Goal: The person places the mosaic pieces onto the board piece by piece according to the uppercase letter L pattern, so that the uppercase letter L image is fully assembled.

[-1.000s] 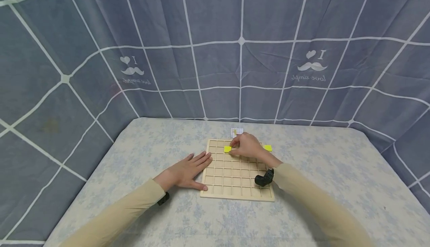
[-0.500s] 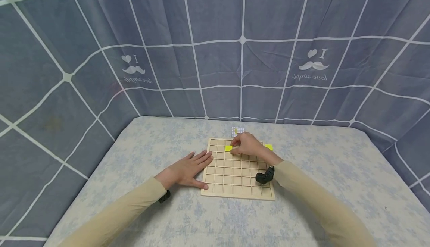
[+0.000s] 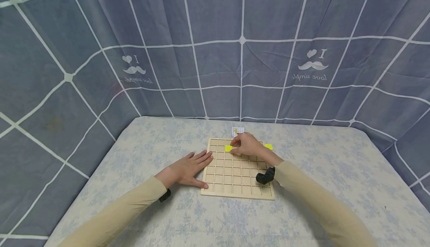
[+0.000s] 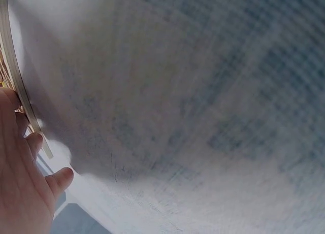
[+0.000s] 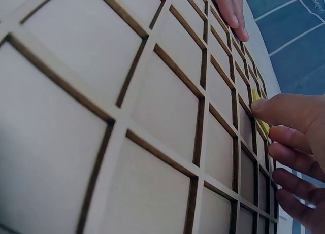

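A wooden grid board (image 3: pixel 231 181) lies flat on the table. My left hand (image 3: pixel 188 169) is spread with straight fingers on its left edge; in the left wrist view the hand (image 4: pixel 25 168) lies beside the board's rim (image 4: pixel 20 87). Over the board's upper part, my right hand (image 3: pixel 248 144) pinches a yellow tile (image 3: pixel 228 148) at its right side. The right wrist view shows the thumb and fingers of that hand (image 5: pixel 297 142) on the yellow tile (image 5: pixel 257 103), which is slightly tilted at the grid (image 5: pixel 198 97). Whether the tile is seated in a cell, I cannot tell.
A second yellow piece (image 3: pixel 268 147) lies at the board's upper right, beyond my right wrist. Behind the board is a small printed grid card (image 3: pixel 237 131) with a yellow mark. A blue-grey curtain (image 3: pixel 215 68) with white lines hangs behind the patterned tabletop (image 3: pixel 161 135).
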Demonstrator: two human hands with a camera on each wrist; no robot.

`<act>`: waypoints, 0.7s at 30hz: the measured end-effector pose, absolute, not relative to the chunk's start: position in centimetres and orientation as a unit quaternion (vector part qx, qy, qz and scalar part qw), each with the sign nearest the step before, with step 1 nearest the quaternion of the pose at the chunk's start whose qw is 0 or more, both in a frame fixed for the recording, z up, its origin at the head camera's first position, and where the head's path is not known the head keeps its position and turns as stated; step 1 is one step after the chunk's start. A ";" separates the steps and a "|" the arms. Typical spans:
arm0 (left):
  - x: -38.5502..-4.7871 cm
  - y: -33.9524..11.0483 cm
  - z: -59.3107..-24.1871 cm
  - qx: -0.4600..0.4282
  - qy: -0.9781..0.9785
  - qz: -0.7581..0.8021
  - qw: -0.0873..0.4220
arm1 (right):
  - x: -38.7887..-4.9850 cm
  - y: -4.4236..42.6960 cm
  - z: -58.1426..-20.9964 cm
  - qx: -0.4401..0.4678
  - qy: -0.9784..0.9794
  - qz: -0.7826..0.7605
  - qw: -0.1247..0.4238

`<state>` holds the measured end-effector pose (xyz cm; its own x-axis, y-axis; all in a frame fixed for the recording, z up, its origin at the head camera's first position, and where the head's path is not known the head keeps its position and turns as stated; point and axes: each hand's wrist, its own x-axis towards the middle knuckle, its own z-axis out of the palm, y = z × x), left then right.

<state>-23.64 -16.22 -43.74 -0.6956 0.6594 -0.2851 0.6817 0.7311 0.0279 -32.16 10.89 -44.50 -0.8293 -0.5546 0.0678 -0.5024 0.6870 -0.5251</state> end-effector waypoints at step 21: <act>-23.6 -16.3 -43.7 0.366 0.920 -0.041 0.135 | -32.5 19.1 -42.6 -0.258 0.917 -0.305 0.000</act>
